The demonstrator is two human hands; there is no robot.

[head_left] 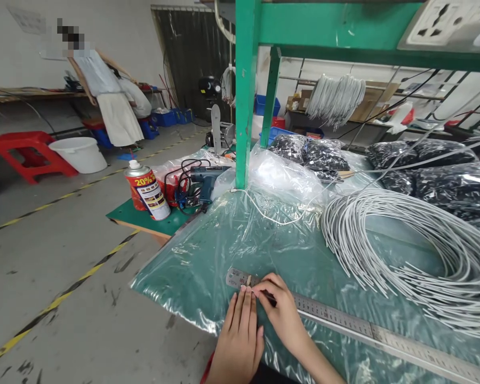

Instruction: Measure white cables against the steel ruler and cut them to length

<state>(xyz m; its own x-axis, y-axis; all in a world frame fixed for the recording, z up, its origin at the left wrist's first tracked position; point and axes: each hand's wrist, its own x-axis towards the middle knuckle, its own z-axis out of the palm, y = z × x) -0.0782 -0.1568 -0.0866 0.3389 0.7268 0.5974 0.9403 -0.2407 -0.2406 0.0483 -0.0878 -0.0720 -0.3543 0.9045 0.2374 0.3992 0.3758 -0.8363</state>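
A long steel ruler (336,317) lies slantwise on the plastic-covered green table. My left hand (241,333) rests palm down by its left end, fingers stretched out and fingertips at the ruler's lower edge. Beside it, my right hand (282,309) has thumb and index finger pinched together over the ruler, close to the left fingertips. What that pinch holds, if anything, is hidden. A small tan piece (248,280) shows on the ruler just beyond the left fingertips. To the right lies a big coil of grey cables (352,234), their cut ends pointing towards me.
A green post (246,96) rises from the table's far side. Left of it are a spray can (148,189) and a dark heat gun (206,178). Bagged black items (452,184) lie behind the coil. Across the floor, a person (100,80) stands near a bench.
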